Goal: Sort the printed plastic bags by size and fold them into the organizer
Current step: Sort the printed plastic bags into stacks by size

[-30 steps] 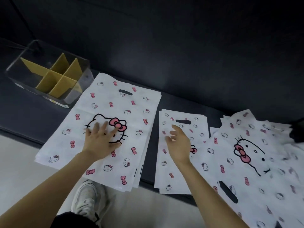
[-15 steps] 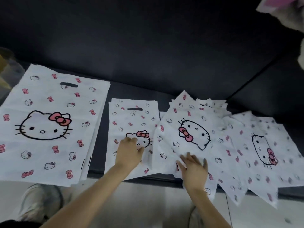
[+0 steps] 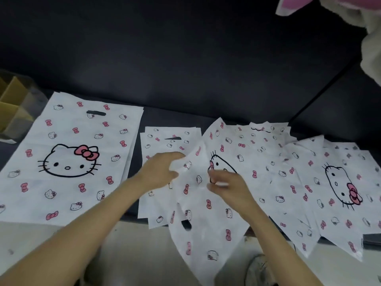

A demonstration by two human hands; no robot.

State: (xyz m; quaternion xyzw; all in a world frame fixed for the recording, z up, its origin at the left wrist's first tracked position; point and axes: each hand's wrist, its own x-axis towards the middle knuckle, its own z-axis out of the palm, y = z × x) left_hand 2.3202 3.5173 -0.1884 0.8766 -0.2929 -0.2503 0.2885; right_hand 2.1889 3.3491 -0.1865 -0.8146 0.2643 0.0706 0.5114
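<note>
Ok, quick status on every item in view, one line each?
Large bag stack: flat, squared up.
Small bag stack: flat, partly covered.
Lifted bag: raised, crumpled, overhanging the edge.
Unsorted pile: spread, overlapping.
Organizer: visible compartments empty.
Left hand: gripping the lifted bag.
Right hand: pinching it.

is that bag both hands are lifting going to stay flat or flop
Probably flop: the bag already buckles between the left hand and right hand. Likely very light, since pinches raise it. Its free corner droops off the edge.

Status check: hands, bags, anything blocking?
Left hand and right hand pinching one white cat-print plastic bag, lifting it. Big-bag stack left, small-bag stack centre. Unsorted heap right. Nothing blocking.
</note>
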